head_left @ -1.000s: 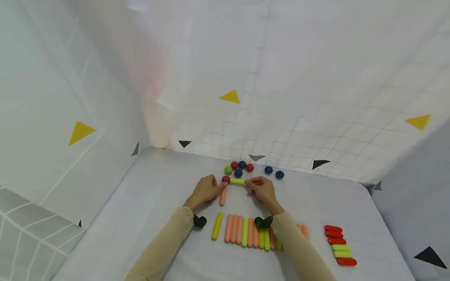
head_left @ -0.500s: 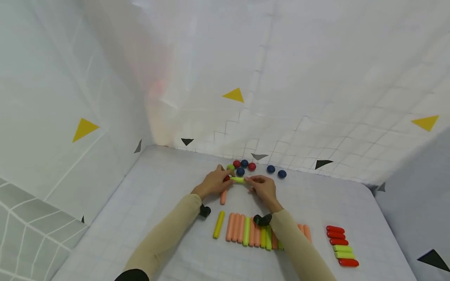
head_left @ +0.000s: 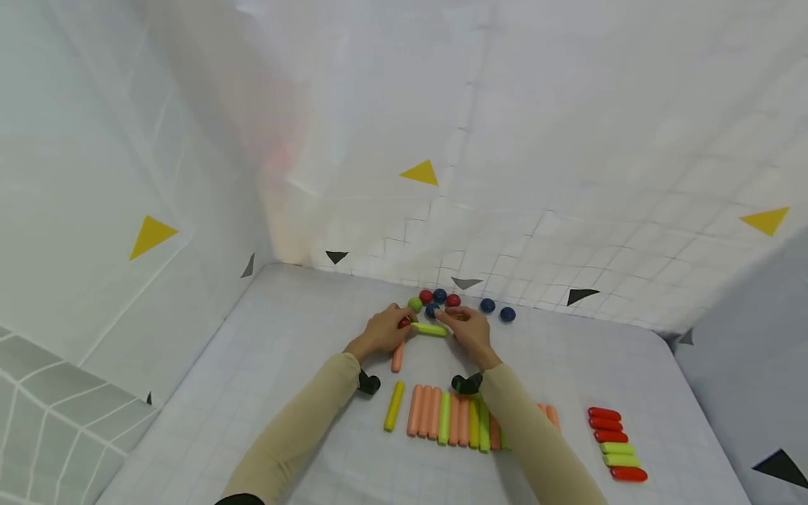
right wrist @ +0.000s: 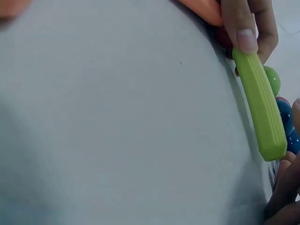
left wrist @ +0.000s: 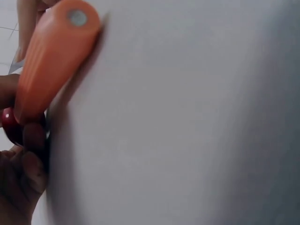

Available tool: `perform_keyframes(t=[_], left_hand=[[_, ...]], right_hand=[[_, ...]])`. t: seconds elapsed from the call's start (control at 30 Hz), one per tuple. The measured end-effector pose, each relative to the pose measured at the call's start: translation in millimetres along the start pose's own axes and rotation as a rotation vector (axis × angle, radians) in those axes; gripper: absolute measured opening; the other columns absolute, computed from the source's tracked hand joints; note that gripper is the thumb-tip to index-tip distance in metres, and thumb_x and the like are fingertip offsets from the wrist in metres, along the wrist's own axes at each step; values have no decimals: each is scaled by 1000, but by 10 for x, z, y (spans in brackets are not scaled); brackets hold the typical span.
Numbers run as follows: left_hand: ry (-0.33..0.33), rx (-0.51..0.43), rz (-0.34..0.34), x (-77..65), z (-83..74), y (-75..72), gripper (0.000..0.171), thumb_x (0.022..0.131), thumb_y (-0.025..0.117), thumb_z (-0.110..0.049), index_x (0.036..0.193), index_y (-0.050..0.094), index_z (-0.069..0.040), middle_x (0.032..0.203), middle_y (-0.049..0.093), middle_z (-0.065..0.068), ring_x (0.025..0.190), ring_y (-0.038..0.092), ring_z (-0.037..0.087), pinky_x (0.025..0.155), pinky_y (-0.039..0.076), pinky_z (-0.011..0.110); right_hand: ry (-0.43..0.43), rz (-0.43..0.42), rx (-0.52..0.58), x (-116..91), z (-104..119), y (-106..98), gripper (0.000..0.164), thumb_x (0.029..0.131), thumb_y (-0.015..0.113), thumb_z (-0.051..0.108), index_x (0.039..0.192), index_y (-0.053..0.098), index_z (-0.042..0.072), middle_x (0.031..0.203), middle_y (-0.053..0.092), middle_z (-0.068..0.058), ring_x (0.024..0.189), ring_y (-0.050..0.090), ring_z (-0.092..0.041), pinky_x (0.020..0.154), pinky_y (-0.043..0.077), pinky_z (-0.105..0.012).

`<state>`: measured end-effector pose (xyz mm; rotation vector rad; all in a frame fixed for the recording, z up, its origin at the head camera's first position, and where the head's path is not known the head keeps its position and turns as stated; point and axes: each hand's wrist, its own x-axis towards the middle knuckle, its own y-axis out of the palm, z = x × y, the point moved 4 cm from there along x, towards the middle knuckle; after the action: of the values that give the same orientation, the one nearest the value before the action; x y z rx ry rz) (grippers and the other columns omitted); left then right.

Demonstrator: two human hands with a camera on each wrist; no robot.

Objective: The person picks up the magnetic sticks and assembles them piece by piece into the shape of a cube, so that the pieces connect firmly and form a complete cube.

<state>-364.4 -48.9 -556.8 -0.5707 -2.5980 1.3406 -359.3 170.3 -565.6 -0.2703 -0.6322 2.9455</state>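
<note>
My left hand (head_left: 379,332) grips a red ball (head_left: 404,322) joined to a light green stick (head_left: 432,329) and an orange stick (head_left: 397,359). Its thumb presses on the near end of the green stick (right wrist: 260,103) in the right wrist view. A metal disc shows at the free end of the orange stick (left wrist: 56,56) in the left wrist view. My right hand (head_left: 470,332) is off the green stick's far end, fingers loosely bent with nothing between them. Its fingertips are right by a dark blue ball (head_left: 432,310).
Behind the hands are red, blue and green balls, with two blue balls (head_left: 487,306) farther right. A yellow stick (head_left: 394,406) lies in front, left of a row of orange, green and yellow sticks (head_left: 426,412). Short red and green sticks (head_left: 604,424) lie at right.
My right hand has let go of the green stick and moved up toward the balls. My left hand has shifted round the red ball and keeps hold of the joint.
</note>
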Motion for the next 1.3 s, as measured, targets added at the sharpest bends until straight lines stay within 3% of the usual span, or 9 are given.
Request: perform_keyframes(t=[0.2, 0.47, 0.7, 0.8, 1.1, 1.3], left_hand=[[12, -18, 2, -8, 25, 25, 24, 107, 64, -38, 125, 69, -22, 114, 63, 7, 91, 58, 20, 83, 47, 37], [-8, -27, -4, -18, 42, -14, 25, 107, 63, -38, 126, 68, -23, 113, 61, 7, 91, 56, 22, 81, 44, 37], [-2, -11, -3, 7, 67, -7, 24, 107, 64, -39, 125, 67, -24, 114, 61, 8, 90, 58, 22, 81, 47, 39], [1, -5, 2, 2, 73, -13, 23, 107, 64, -39, 125, 67, -24, 114, 61, 7, 90, 58, 22, 82, 47, 38], [-4, -8, -19, 22, 87, -43, 21, 107, 64, -39, 123, 68, -25, 116, 63, 6, 93, 59, 21, 84, 48, 39], [-9, -5, -20, 30, 109, -62, 21, 106, 64, -39, 122, 68, -25, 121, 63, 7, 100, 60, 22, 90, 50, 43]], right_hand=[[-11, 19, -89, 76, 36, 48, 59, 91, 79, 58, 130, 75, 13, 130, 73, -12, 103, 64, -22, 79, 48, -24], [-8, 95, -109, 154, 36, 60, 58, 95, 75, 55, 134, 71, 12, 126, 70, -13, 81, 59, -12, 70, 47, -22], [-30, 47, -252, 151, 154, 126, 68, 88, 76, 66, 129, 73, 11, 132, 70, -17, 111, 65, -31, 91, 51, -41], [-34, 25, -295, 159, 161, 159, 65, 88, 78, 63, 126, 74, 10, 128, 72, -17, 116, 66, -35, 96, 51, -47], [-94, 25, -213, 207, 91, 113, 46, 97, 75, 47, 121, 75, 8, 114, 71, -13, 98, 61, -23, 78, 45, -30], [-125, -15, -249, 192, 169, 181, 50, 91, 80, 52, 117, 72, 10, 102, 72, -9, 87, 62, -21, 74, 43, -29]])
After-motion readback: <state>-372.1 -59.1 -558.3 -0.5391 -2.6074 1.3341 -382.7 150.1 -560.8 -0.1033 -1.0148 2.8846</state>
